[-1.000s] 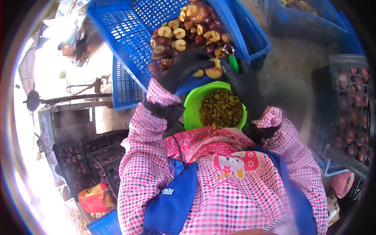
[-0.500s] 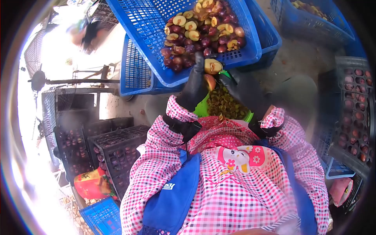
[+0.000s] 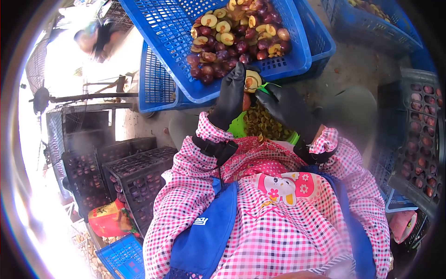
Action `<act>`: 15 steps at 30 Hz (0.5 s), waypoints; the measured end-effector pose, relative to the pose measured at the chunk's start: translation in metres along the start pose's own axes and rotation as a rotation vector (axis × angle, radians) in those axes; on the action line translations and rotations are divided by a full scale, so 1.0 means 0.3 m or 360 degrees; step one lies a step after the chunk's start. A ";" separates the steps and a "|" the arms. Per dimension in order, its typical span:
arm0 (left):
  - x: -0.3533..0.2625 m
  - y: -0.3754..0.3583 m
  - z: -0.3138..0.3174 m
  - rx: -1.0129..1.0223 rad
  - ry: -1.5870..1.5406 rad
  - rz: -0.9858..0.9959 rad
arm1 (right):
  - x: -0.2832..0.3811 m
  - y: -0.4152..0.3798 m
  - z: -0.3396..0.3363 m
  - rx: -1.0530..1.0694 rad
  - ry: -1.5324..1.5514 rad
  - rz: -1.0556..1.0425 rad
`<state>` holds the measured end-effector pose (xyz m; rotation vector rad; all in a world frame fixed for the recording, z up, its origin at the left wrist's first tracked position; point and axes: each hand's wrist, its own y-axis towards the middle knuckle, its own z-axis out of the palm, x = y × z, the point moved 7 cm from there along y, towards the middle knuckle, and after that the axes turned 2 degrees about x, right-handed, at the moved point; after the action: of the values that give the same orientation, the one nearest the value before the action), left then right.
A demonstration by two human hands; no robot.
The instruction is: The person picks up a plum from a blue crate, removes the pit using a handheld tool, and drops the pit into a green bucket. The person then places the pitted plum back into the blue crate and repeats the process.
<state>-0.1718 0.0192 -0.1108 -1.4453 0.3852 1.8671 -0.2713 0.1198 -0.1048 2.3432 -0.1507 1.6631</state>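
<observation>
Halved and whole plums (image 3: 241, 46) lie in a tilted blue basket (image 3: 179, 60) in front of me. My left hand (image 3: 231, 95), in a black glove, holds a cut plum (image 3: 252, 81) just below the basket's near edge, its yellow flesh and brown centre facing up. Another reddish plum piece (image 3: 246, 101) shows under it. My right hand (image 3: 278, 100), also gloved in black, grips a small green-handled tool (image 3: 265, 87) against the cut plum. Beneath both hands, a green container (image 3: 238, 126) holds many small yellow-brown pieces (image 3: 267, 123).
Black crates of plums stand at the left (image 3: 139, 186) and right (image 3: 420, 135). More blue baskets sit beneath the tilted one and at the upper right (image 3: 371, 28). A blurred person (image 3: 100, 39) is at the upper left, beyond a fan (image 3: 41, 97).
The cut plum has turned slightly between my hands, and the green tool has shifted a little. My left fingers have closed in nearer to the plum.
</observation>
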 end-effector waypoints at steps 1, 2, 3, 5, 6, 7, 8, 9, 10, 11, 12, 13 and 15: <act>-0.012 -0.002 0.004 -0.0016 0.0098 0.0019 | 0.005 -0.001 -0.005 0.0003 0.0000 0.0003; -0.020 -0.002 0.008 -0.0017 0.0098 0.0015 | 0.007 -0.003 -0.003 0.0058 0.0119 0.0024; -0.031 -0.003 0.015 0.0015 0.0274 0.0028 | 0.010 -0.006 -0.001 0.0113 0.0240 0.0047; -0.057 -0.003 0.028 0.0052 0.0447 0.0043 | -0.006 -0.005 0.010 0.0305 0.0423 0.0246; -0.075 -0.006 0.042 0.0134 0.0580 0.0074 | -0.017 -0.015 0.030 0.0499 0.0606 0.0442; -0.090 -0.008 0.060 0.0215 0.0715 0.0109 | -0.003 -0.014 0.012 0.0498 0.0604 0.0441; -0.098 -0.013 0.070 0.0214 0.0716 0.0111 | 0.010 -0.035 0.028 0.0678 0.1014 0.0651; -0.121 -0.023 0.088 0.0234 0.0738 0.0241 | 0.026 -0.061 0.053 0.0860 0.1424 0.0859; -0.143 -0.030 0.105 0.0258 0.0761 0.0375 | 0.032 -0.067 0.049 0.0862 0.1420 0.0852; -0.141 -0.029 0.114 0.0256 0.0763 0.0385 | 0.063 -0.088 0.066 0.1029 0.1856 0.0922; -0.137 -0.029 0.123 0.0266 0.0575 0.0384 | 0.099 -0.107 0.077 0.1195 0.2295 0.0987; -0.136 -0.026 0.130 0.0281 0.0388 0.0384 | 0.093 -0.106 0.076 0.1197 0.2289 0.0980; -0.113 -0.023 0.121 0.0132 0.0297 0.0141 | 0.095 -0.108 0.089 0.1290 0.2333 0.0891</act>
<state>-0.1894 0.0345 -0.0662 -1.5730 0.6194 1.7677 -0.2298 0.1456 -0.0913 0.7099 0.2259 3.6968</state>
